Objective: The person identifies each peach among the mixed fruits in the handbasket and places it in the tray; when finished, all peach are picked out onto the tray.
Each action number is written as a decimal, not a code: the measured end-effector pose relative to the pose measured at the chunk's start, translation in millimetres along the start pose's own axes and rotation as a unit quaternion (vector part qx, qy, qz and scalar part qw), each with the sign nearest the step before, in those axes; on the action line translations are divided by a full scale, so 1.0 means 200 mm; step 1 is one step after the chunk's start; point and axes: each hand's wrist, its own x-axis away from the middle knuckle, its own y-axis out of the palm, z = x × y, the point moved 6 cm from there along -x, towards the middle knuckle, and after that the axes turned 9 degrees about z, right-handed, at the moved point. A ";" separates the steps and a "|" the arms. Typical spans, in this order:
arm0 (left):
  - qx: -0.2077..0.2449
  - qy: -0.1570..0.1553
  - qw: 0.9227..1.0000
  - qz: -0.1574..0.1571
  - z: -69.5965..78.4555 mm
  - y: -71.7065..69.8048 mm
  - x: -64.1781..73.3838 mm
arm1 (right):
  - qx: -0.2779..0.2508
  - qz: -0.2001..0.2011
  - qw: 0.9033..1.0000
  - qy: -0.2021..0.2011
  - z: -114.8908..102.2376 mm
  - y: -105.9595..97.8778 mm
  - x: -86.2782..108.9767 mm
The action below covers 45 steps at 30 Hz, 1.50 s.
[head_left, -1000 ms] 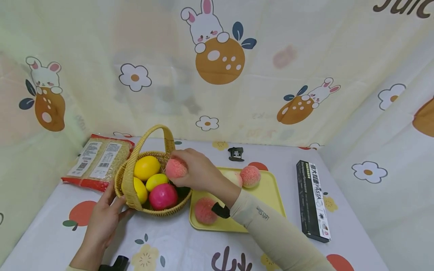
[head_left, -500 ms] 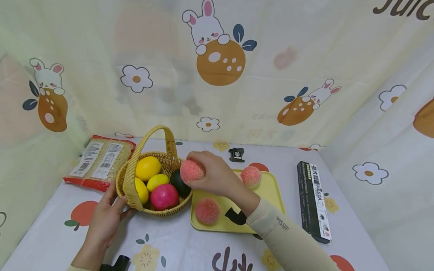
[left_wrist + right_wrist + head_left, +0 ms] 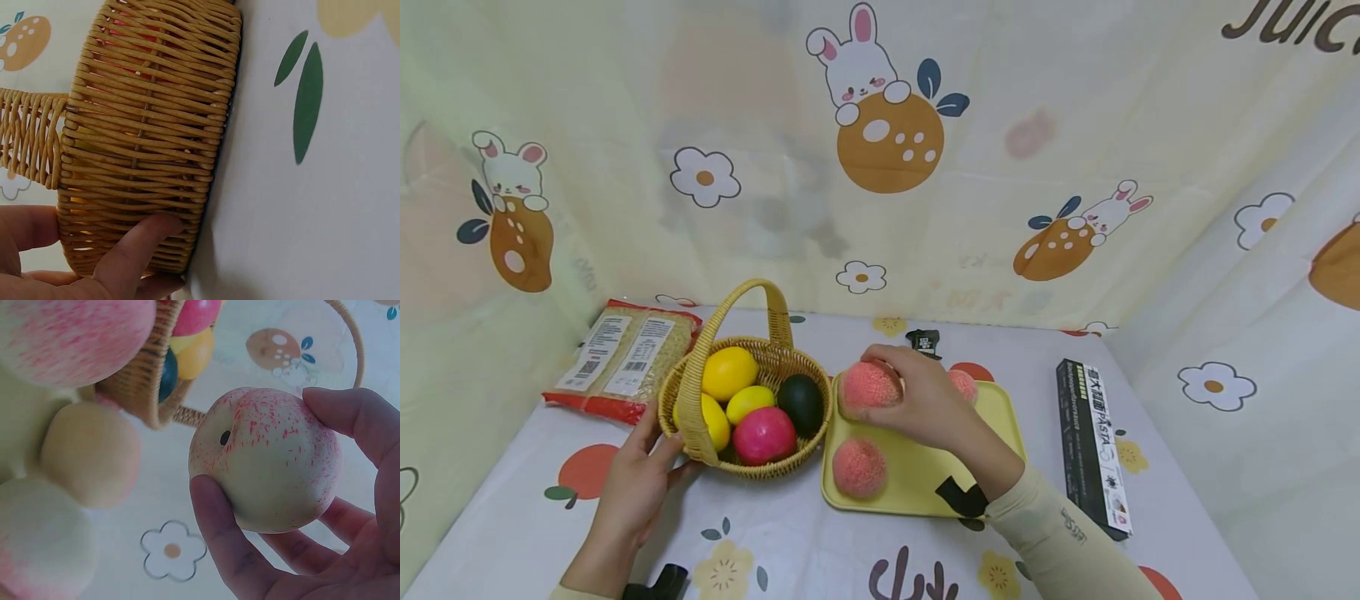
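Note:
My right hand [image 3: 925, 396] holds a pink peach [image 3: 868, 386] over the back left corner of the yellow tray [image 3: 917, 496]. In the right wrist view the held peach [image 3: 269, 469] shows a pale side with red flecks and a dark spot, pinched between thumb and fingers. Another peach [image 3: 859, 468] lies at the tray's front left; one more [image 3: 964, 386] is partly hidden behind my hand. With my left hand [image 3: 632, 487] I grip the left side of the wicker basket [image 3: 760, 469]. Inside it are yellow fruits [image 3: 728, 372], a magenta fruit [image 3: 764, 435] and a dark green fruit [image 3: 801, 405].
Behind the basket at left lies a clear bag of grain [image 3: 625, 358] with red edges. A long black pasta box [image 3: 1092, 446] lies right of the tray. A small black packet [image 3: 925, 342] sits behind the tray. A patterned curtain [image 3: 760, 242] rises at the back.
My right hand has carried the peach rightward from above the basket to above the tray, uncovering the dark green fruit. My left hand stays on the basket.

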 end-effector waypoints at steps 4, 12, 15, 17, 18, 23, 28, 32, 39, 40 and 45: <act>-0.007 0.002 1.000 0.003 0.00 0.00 -0.01 | -0.010 0.011 1.000 0.023 0.07 -0.03 0.06; -0.007 0.001 1.000 0.002 0.00 0.00 -0.01 | -0.009 0.028 0.999 0.017 0.18 -0.06 0.15; -0.005 -0.004 1.000 0.001 0.00 0.00 -0.01 | -0.007 0.027 0.999 0.025 0.21 -0.07 0.19; -0.001 -0.006 1.000 0.002 0.00 0.00 -0.01 | -0.005 0.025 0.999 0.034 0.24 -0.07 0.22; 0.000 -0.007 1.000 0.001 0.00 0.00 -0.01 | -0.005 0.023 0.999 0.039 0.25 -0.07 0.24; 0.003 -0.009 1.000 0.002 -0.01 0.00 -0.01 | -0.007 0.013 0.998 0.063 0.32 -0.05 0.31; -0.001 -0.009 1.000 0.003 -0.01 0.00 -0.01 | -0.010 0.008 0.996 0.092 0.39 -0.01 0.37; -0.003 -0.009 1.000 0.004 -0.01 0.00 -0.01 | -0.006 0.007 0.994 0.105 0.43 0.02 0.41; -0.006 -0.014 1.000 0.006 -0.02 0.00 -0.01 | -0.005 -0.009 0.991 0.135 0.46 0.08 0.44; -0.007 -0.015 1.000 0.006 -0.02 0.00 -0.01 | -0.005 -0.010 0.990 0.138 0.46 0.08 0.44; -0.009 -0.015 1.000 0.006 -0.02 0.00 -0.02 | -0.003 -0.006 0.990 0.143 0.46 0.09 0.44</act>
